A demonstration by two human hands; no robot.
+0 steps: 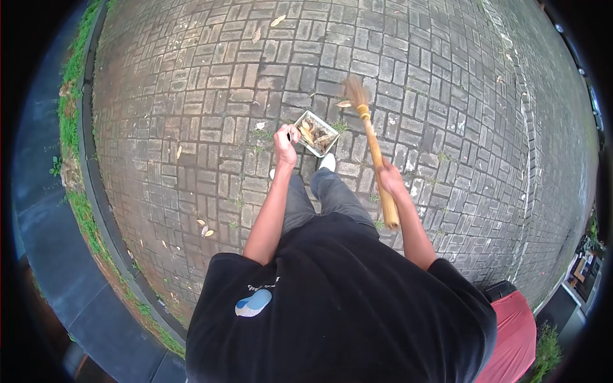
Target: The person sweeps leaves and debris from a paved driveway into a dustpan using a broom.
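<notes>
At the near edge of my remote view: one black shirt (383, 300), blue-and-white print on the chest; beside it, lower right, one red item (511, 332), partly hidden, kind unclear. Next out, one pair of grey trousers (341, 191) and, at the right foot, one white shoe (327, 163). Right hand (391, 179), one: fingers wrapped about the pale handle of a short broom (373, 143), gripping above its butt end. Left hand (285, 144), one: fingers curled closed on a dark handle (290, 136), which I take to belong to the dustpan, though I cannot make out the join. Dustpan (324, 122), one, box-shaped: on the ground between the two hands, just ahead of the shoe, holding dry leaves (307, 132) and darker litter. Broom head, blurred, to the right of the dustpan and apart from it; one single leaf (345, 103) just beside the bristles. Step in hand, as I judge it: gathering loose leaves, with part already in the pan. The next move, I judge, calls for bristles set low beyond that leaf, a short stroke toward the pan, and the pan held steady, mouth to the broom. Farther out: brick paving (211, 115), a stray leaf (278, 21) lying well apart, and, at far left, a grass strip (69, 121) along a dark kerb (89, 83).
</notes>
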